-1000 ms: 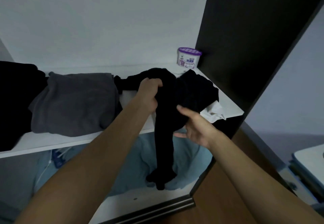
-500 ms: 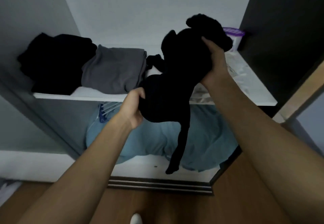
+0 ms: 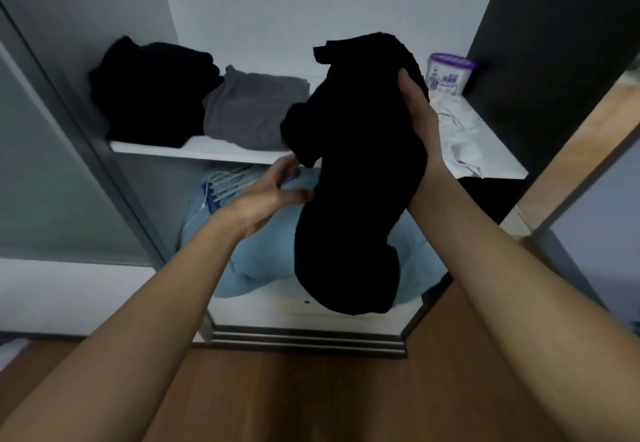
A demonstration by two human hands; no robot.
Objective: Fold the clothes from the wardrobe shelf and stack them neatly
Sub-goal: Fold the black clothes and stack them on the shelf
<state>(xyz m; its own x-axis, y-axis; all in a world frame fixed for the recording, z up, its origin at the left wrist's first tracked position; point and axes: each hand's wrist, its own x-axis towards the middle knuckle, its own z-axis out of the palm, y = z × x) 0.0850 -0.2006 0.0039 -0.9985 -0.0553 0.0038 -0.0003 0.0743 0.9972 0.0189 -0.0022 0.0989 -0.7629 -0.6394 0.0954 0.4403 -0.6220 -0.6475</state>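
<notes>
Black garment (image 3: 356, 171) hangs bunched in the air in front of the wardrobe shelf (image 3: 207, 149), clear of it, its lower end drooping below both hands. The right hand (image 3: 420, 123) clamps it from the side near the top, thumb in front, fingers hidden behind the cloth. The left hand (image 3: 270, 192) is loose and holds nothing; its thumb tip sits at the garment's left edge, lower than the right hand. To do this step well, I judge the left hand should take an edge matching the one in the right, then both should spread apart so the cloth drops flat before any crease is made. Beyond the left hand lie a folded grey garment (image 3: 249, 112) and a black pile (image 3: 152, 91); beyond the right hand, crumpled white cloth (image 3: 460, 136).
</notes>
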